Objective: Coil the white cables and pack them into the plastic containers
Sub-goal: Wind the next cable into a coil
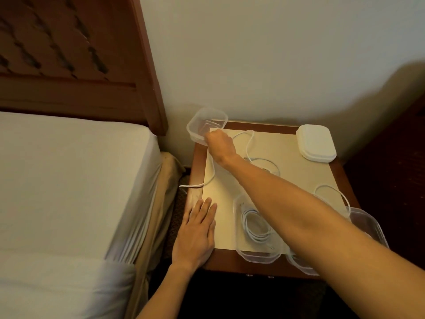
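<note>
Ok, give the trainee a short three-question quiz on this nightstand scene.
1. True or false: the left hand lies flat on the nightstand.
2. What does the right hand grip? A) lids B) tilted clear container C) pillow
3. Fill in: the near container holds a coiled white ____.

Key: 1 true; 2 B; 3 cable. The stacked white lids sit untouched at the far right corner.
</note>
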